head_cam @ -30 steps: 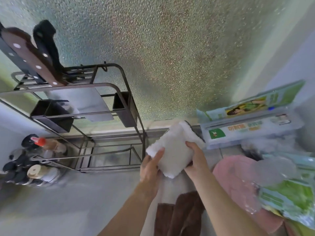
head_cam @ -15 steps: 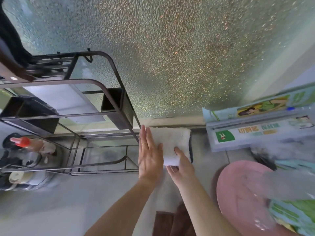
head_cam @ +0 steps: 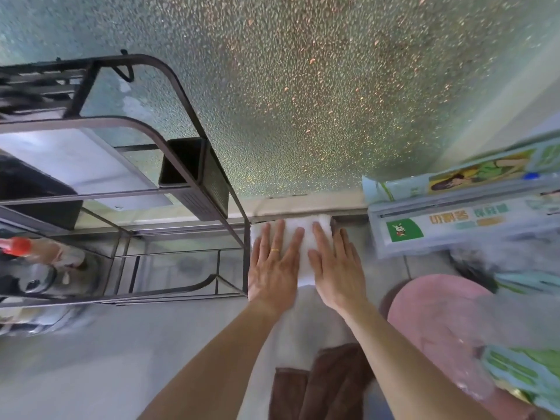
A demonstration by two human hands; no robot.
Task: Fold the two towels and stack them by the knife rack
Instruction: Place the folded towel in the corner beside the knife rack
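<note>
A folded white towel (head_cam: 303, 237) lies flat on the counter against the back wall, right beside the dark metal knife rack (head_cam: 194, 183). My left hand (head_cam: 272, 268) and my right hand (head_cam: 336, 265) both rest flat on top of it, palms down, fingers spread. A dark edge shows under the towel's right side. A brown towel (head_cam: 321, 386) lies crumpled near the bottom of the view, between my forearms.
Boxes of cling film (head_cam: 460, 222) stand at the right against the wall. A pink round lid (head_cam: 439, 322) and green packets (head_cam: 521, 374) lie at the lower right. Sauce bottles (head_cam: 33, 253) stand left of the rack. Frosted glass rises behind.
The white towel went from held in the air to laid down beside the rack. Both hands let go of it and now lie flat on it.
</note>
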